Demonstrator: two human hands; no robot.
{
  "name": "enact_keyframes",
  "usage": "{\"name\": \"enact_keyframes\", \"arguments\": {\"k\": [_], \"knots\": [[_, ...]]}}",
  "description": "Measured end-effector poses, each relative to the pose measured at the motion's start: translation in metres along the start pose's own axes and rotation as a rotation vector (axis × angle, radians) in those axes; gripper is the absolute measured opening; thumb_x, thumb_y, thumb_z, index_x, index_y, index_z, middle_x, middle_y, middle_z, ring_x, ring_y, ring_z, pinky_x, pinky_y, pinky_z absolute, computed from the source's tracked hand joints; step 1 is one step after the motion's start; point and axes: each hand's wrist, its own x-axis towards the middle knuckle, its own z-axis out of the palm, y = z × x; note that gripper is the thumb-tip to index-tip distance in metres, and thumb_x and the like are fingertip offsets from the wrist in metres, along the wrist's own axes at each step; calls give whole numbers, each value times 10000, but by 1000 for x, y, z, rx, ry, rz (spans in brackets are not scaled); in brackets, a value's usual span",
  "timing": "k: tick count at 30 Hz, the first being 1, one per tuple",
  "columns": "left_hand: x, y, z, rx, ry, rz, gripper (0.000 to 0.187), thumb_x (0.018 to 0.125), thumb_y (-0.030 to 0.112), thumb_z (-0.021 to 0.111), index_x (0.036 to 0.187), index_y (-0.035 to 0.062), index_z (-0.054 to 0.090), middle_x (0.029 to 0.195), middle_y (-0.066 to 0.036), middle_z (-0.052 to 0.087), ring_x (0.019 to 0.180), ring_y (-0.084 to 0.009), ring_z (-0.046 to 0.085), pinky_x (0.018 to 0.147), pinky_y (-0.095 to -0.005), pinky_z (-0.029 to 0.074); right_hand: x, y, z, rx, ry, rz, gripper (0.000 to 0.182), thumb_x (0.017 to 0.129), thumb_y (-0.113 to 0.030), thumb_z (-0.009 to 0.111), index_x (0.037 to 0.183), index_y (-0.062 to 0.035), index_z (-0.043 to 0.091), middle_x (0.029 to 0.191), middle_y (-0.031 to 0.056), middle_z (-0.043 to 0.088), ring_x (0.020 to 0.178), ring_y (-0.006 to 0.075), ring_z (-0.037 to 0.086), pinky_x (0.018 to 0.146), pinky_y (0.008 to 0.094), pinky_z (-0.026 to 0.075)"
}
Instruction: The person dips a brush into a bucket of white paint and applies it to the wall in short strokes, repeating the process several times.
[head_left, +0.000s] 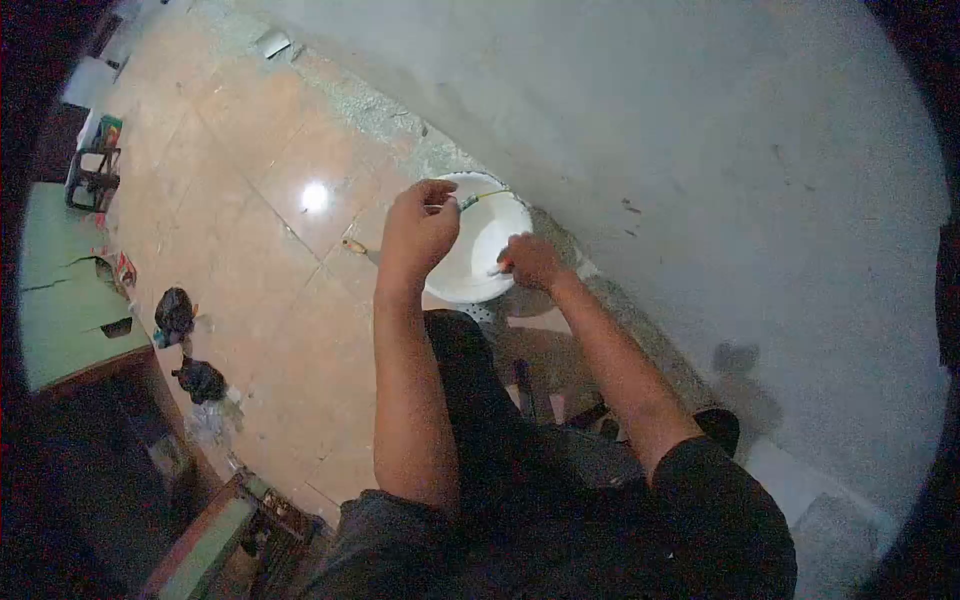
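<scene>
A round white basin (478, 292) stands on the floor against the wall, with whitish contents inside. Over its left rim is my left hand (428, 228), its fingers curled. A thin tool with a dark and yellowish length (470, 202) extends from beside those fingertips across the basin; the grip on it is partly hidden. At the right side of the basin, my right hand (535, 262) is closed around a small orange-handled tool (505, 266), whose pale end points into the basin. What kind of tool it is cannot be made out. A wooden-handled scraper (353, 246) lies left of the basin.
Orange-beige tiles (270, 300) cover the floor. A grey wall (700, 200) rises along the right, with rough debris (400, 125) at its foot. Black plastic bags (202, 381) lie at left near a green panel (65, 280). Several tools (528, 388) lie below the basin.
</scene>
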Motion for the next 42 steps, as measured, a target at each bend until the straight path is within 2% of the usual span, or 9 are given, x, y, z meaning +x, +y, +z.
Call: {"name": "enact_keyframes", "arguments": {"k": [1, 3, 6, 8, 10, 13, 19, 27, 42], "knots": [[1, -1, 2, -6, -13, 9, 311, 831, 137, 577, 1086, -22, 657, 1011, -196, 690, 913, -271, 679, 812, -359, 523, 0, -9, -23, -38, 92, -111, 192, 714, -83, 639, 874, -148, 722, 876, 110, 649, 874, 328, 638, 833, 421, 516], [0, 0, 1, -12, -33, 17, 308, 831, 141, 578, 1079, -23, 661, 1008, -196, 691, 908, -273, 681, 811, -357, 523, 23, -30, -67, -66, -134, 54, 202, 708, -64, 617, 867, -138, 717, 852, 135, 662, 847, 323, 650, 776, 415, 528], [0, 2, -3, 20, -53, 48, 312, 828, 138, 580, 1075, -36, 657, 1002, -216, 687, 905, -294, 686, 826, -362, 521, 54, -35, -83, 101, -55, 117, 178, 665, -166, 693, 839, -127, 691, 909, 126, 666, 895, 307, 658, 743, 426, 538], [-1, 5, -6, 23, -70, 18, 309, 854, 149, 592, 1106, -19, 650, 1030, -193, 686, 939, -274, 673, 839, -355, 515, 72, -35, -80, 134, 236, -4, 139, 638, -165, 711, 760, -103, 682, 837, 136, 672, 845, 311, 671, 721, 419, 544], [2, 4, -8, 111, -83, -29, 310, 882, 157, 607, 1148, 2, 641, 1053, -161, 687, 973, -244, 659, 855, -344, 506, 80, -35, -79, 93, 141, 30, 115, 645, -158, 706, 745, -106, 681, 821, 137, 674, 827, 323, 669, 728, 417, 543], [0, -2, -7, 49, -89, 17, 310, 882, 159, 613, 1150, 6, 643, 1049, -156, 689, 976, -235, 655, 856, -343, 505, 71, -29, -60, 101, 16, 35, 96, 714, -178, 663, 740, -87, 679, 818, 157, 669, 813, 363, 651, 754, 437, 534], [-6, 10, 0, 18, -59, 37, 315, 832, 156, 583, 1073, -35, 651, 1010, -210, 687, 925, -291, 684, 844, -369, 520, 44, 0, 29, 316, 428, 25, 190, 757, -198, 677, 774, -8, 679, 768, 207, 653, 748, 404, 634, 713, 465, 513], [-7, 16, 7, 34, -127, 2, 291, 904, 154, 601, 1144, -5, 641, 1040, -150, 691, 966, -227, 654, 874, -339, 495, 48, 0, 66, 528, 224, 332, 188, 800, -168, 611, 798, 10, 671, 801, 238, 651, 779, 420, 637, 728, 473, 508], [-7, 12, 0, 12, -149, 6, 301, 877, 150, 597, 1138, 7, 640, 1053, -175, 679, 980, -257, 654, 883, -370, 498, 85, 12, 121, 470, 140, 262, 158, 808, -184, 603, 845, -71, 707, 951, 160, 682, 922, 345, 640, 843, 449, 523]]}}
